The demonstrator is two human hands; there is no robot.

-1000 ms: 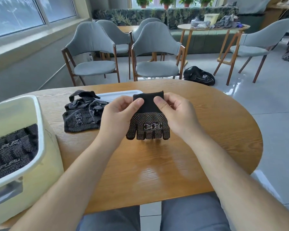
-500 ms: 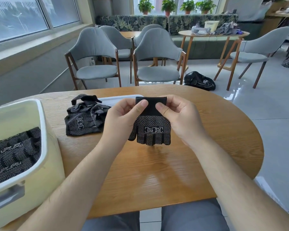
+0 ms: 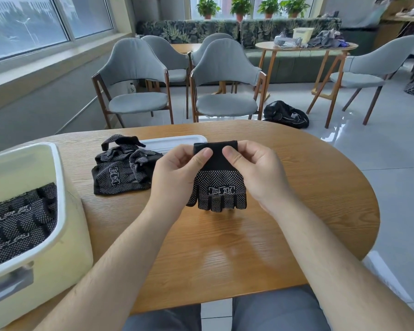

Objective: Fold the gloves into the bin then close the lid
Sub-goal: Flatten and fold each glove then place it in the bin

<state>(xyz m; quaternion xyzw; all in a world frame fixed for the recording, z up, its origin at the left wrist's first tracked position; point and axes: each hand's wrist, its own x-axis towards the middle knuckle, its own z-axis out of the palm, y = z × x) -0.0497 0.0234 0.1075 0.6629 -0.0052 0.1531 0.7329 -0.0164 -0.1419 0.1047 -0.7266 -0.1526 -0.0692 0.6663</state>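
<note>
While both thumbs pinch its cuff exactly as half a second ago, the glove (image 3: 219, 187) hangs fingers-down between the left hand (image 3: 175, 173) and right hand (image 3: 256, 173), over the table (image 3: 296, 187). Bare wood runs to the near edge. The loose gloves (image 3: 122, 173), lid (image 3: 175, 142) and bin (image 3: 58, 235) sit to the left. Grey chairs (image 3: 225, 75) stand beyond.

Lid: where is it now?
Head view, centre-left: the lid lies flat on the table, behind the loose glove pile and the held glove.
</note>
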